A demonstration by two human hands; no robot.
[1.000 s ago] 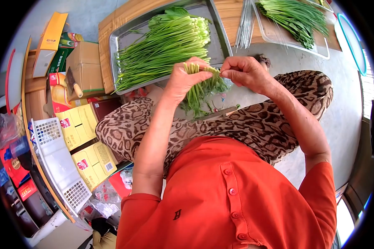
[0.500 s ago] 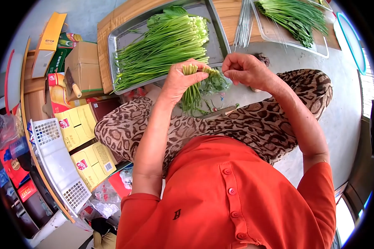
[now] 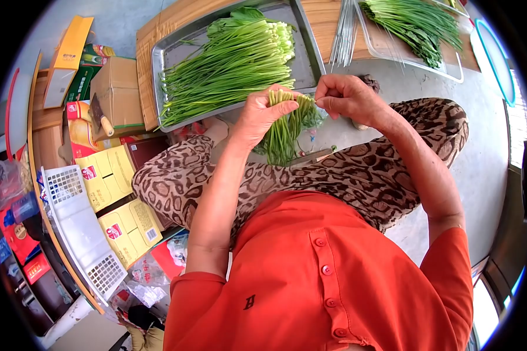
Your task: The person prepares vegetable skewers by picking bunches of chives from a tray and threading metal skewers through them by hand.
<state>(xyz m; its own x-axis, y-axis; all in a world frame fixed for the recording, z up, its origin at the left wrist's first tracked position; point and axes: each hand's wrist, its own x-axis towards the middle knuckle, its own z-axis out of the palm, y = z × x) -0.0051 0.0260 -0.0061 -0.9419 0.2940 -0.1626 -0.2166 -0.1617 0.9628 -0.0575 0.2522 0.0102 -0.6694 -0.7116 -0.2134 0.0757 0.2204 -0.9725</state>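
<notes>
Garlic chives (image 3: 281,137) hang folded in a row between my two hands, over the gap between my legs. My left hand (image 3: 264,114) is closed around the left part of this row, thumb across the front. At the row's right end, my right hand (image 3: 348,96) pinches what looks like the end of a thin metal skewer; most of its length is hidden by the chives and fingers. Behind my left hand, a metal tray (image 3: 310,44) holds a large pile of loose garlic chives (image 3: 234,64), pale cut ends to the right.
Thin metal skewers (image 3: 344,35) lie on the wooden board (image 3: 324,20) beside the tray. A clear tray (image 3: 451,73) to the right holds more greens (image 3: 413,26). Below my hands lies a knife (image 3: 313,157). A cleaver (image 3: 103,120), cartons (image 3: 120,88) and a white basket (image 3: 79,205) are at left.
The chives in my left hand have shifted slightly right and now hang closer to my right fingers, in a fuller row. My right hand has barely moved.
</notes>
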